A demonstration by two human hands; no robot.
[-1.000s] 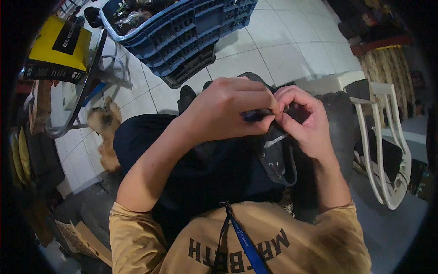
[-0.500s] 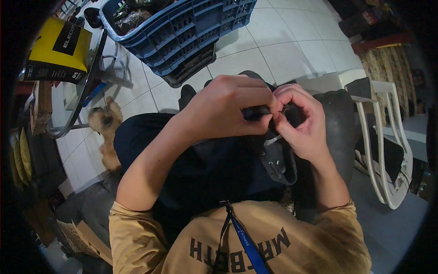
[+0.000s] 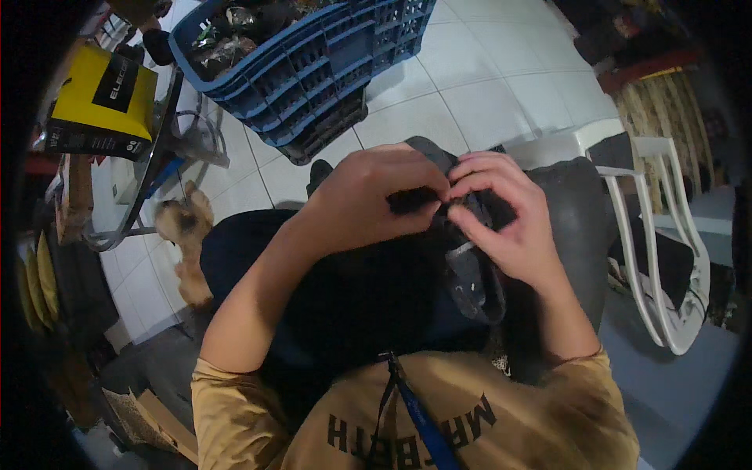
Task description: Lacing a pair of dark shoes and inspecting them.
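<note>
Both my hands meet over a dark garment [image 3: 368, 305] lying across my lap. My left hand [image 3: 368, 200] is closed, its fingertips pinching a small black piece at the fabric's upper edge. My right hand [image 3: 501, 215] pinches the same spot from the other side, thumb and fingers closed on the dark cloth. A grey strap or band [image 3: 470, 278] of the garment hangs down below my right hand. What lies between the fingertips is too small and dark to make out.
A blue plastic crate [image 3: 313, 63] with items sits on the white tiled floor ahead. A yellow box [image 3: 102, 102] rests on a rack at the left. A small tan dog [image 3: 184, 227] stands left. A white plastic chair [image 3: 658, 235] is on the right.
Both hands stay pinched together on the garment; the fingers shifted only slightly.
</note>
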